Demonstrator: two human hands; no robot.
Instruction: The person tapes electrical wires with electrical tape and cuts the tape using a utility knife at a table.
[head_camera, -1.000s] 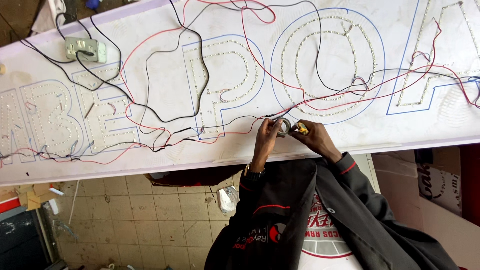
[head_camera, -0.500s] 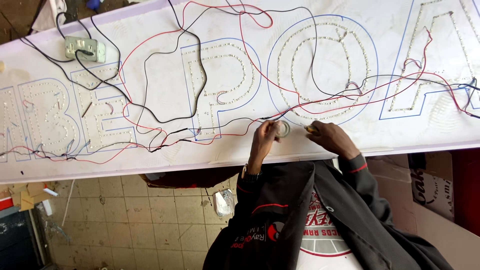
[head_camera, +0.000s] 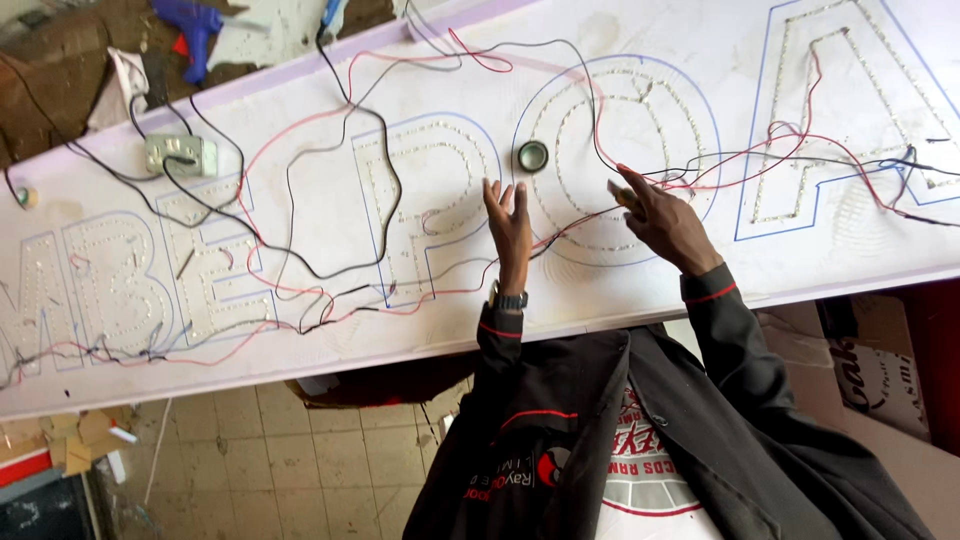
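- The white sign panel (head_camera: 300, 215) is a long, flat, matt board that runs slantwise across the view and serves as the bench; big letter outlines are drawn on it in thin blue line, and each letter is filled with rows of small dotted holes.
- Red and black wires (head_camera: 330, 150) loop loosely over the panel in thin, glossy strands and cross one another from letter to letter.
- The person wears a dark jacket with red piping at the cuffs, and both sleeves reach up from the lower edge toward the panel.
- A white socket box (head_camera: 180, 153), square and plastic, sits on the panel near its upper left, with black leads running into it.
- The right hand (head_camera: 665, 222) lies over the round letter, knuckles up and wrist bent, its grip pinched on a small yellow-tipped tool (head_camera: 622, 195), whose end rests among the wires there.
- The left hand (head_camera: 510, 222) stands just left of the round letter with fingers straight and spread, its grip released and holding nothing; a dark watch sits at the wrist.
- The roll of tape (head_camera: 532, 156), a small dark ring with a pale core, lies flat on the panel just above the left fingertips, not touching them, and well to the left of the right hand.
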